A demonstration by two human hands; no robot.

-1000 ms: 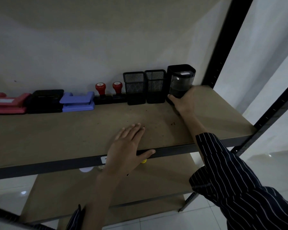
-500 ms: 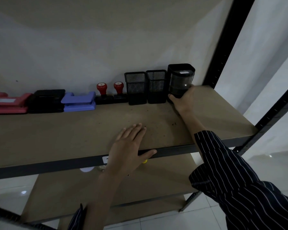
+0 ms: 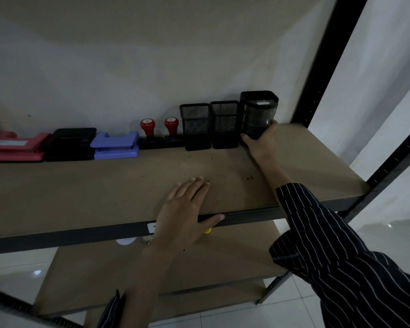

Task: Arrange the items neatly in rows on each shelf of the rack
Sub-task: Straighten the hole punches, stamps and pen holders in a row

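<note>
A row of items lines the back of the brown shelf [image 3: 104, 185]: a pink hole punch [image 3: 14, 147], a black one [image 3: 70, 144], a blue one [image 3: 115, 145], two red-knobbed stamps [image 3: 159, 133], two black mesh pen holders [image 3: 210, 125] and a dark translucent holder [image 3: 258, 112] at the right end. My right hand [image 3: 262, 143] grips the base of that dark holder, which stands upright against the second mesh holder. My left hand [image 3: 187, 209] rests flat on the shelf's front edge, fingers straight, thumb over the black rail.
A black rack post [image 3: 327, 62] rises just right of the dark holder. A lower shelf [image 3: 81, 280] shows below, with a small yellow thing [image 3: 207, 230] and a white thing [image 3: 126, 241] peeking under the rail. White wall behind, tiled floor underneath.
The dark holder has been nudged slightly back and left into line with the mesh holders. My left hand has stayed put on the shelf edge.
</note>
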